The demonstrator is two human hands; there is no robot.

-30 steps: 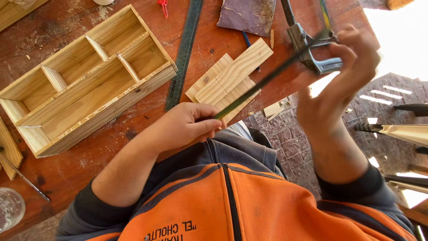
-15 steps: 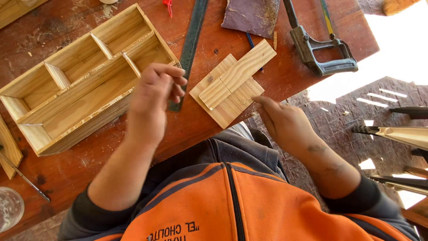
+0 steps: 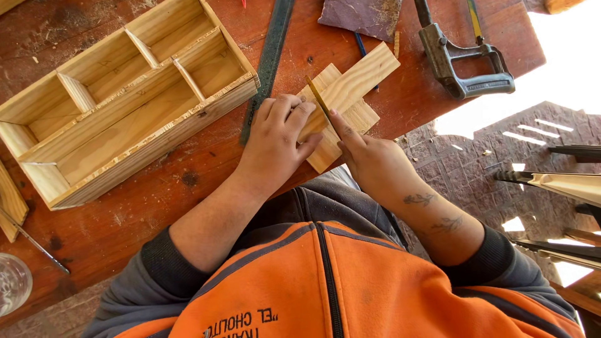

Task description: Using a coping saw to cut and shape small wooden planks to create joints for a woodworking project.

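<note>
Two pale wooden boards (image 3: 354, 81) lie crossed at the near edge of the red-brown table (image 3: 206, 169). My left hand (image 3: 275, 138) rests on them with curled fingers and pins the lower board down. My right hand (image 3: 375, 163) comes in from the right. Its thumb and forefinger pinch a thin yellowish strip (image 3: 318, 99), which stands on edge against the boards, touching my left fingertips. My sleeves are grey under an orange vest.
A pale wooden box with dividers (image 3: 125, 106) lies at the left. A long dark metal ruler (image 3: 269, 56) runs beside it. A saw with a grey handle (image 3: 466, 62) and a sheet of sandpaper (image 3: 366, 15) lie at the back right. A glass (image 3: 12, 285) stands at the lower left.
A second ago both hands held a long thin strip up over the table edge. They then parted, and both have now come down onto the crossed boards.
</note>
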